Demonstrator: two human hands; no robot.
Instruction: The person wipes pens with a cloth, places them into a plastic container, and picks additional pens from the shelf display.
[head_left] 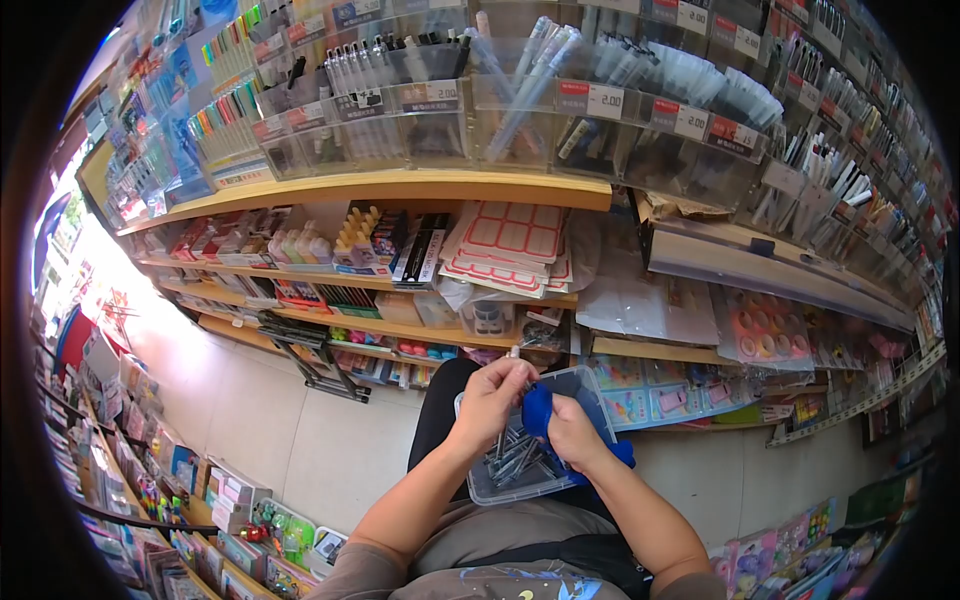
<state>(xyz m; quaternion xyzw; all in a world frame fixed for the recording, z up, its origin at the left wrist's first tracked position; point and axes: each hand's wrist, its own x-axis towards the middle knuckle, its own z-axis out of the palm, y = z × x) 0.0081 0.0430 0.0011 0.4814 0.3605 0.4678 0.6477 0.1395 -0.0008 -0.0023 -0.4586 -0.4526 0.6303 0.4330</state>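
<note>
A clear plastic box (535, 492) rests on my lap, with several pens (515, 455) lying inside it. Over the box, my left hand (493, 392) is closed with its fingers pinched around a slim pen (515, 352), whose pale end sticks up above the fingertips. My right hand (575, 430) grips a blue cloth (537, 408) right beside the left hand. More of the blue cloth hangs over the right side of the box.
Ahead, clear pen holders (440, 135) with price tags stand on a wooden shelf (400, 184). Lower shelves hold boxes and red-framed label sheets (515, 232). A folded black stand (315, 360) leans at the left. Goods racks stand behind on both sides.
</note>
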